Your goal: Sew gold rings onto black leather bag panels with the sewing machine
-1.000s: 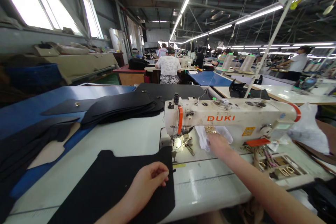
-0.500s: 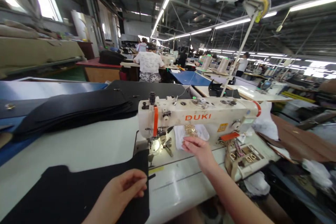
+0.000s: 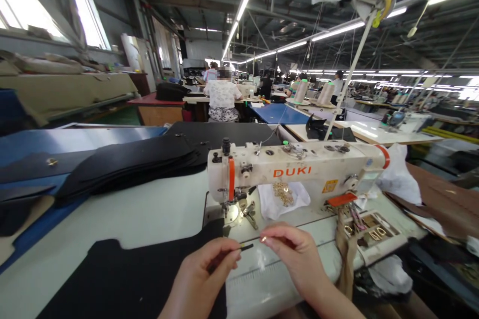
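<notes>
The sewing machine (image 3: 299, 152) on the pale bench (image 3: 164, 209) carries the name "DUKI" (image 3: 292, 172) in large orange capitals along its arm. Right of the lettering is a yellow label (image 3: 330, 186), its print too small to read, and above that, farther right, a round blue sticker (image 3: 368, 162), also illegible. A ruled scale (image 3: 258, 274) runs along the near side of the bench, its figures unclear.

In front of the machine, the left hand (image 3: 204, 271) pinches a thin black strip (image 3: 247, 247), one end pointing right. Just beside that end, the right hand (image 3: 299, 259) grips a small gold fitting (image 3: 264, 239) between thumb and fingertips; strip and fitting are apart. A black panel (image 3: 108, 279) lies at near left, partly behind the left hand. Beneath the machine arm, gold pieces (image 3: 283, 194) sit on white wrapping (image 3: 265, 204). At right, a compartmented tray (image 3: 370, 259) holds gold rings (image 3: 377, 233).
</notes>
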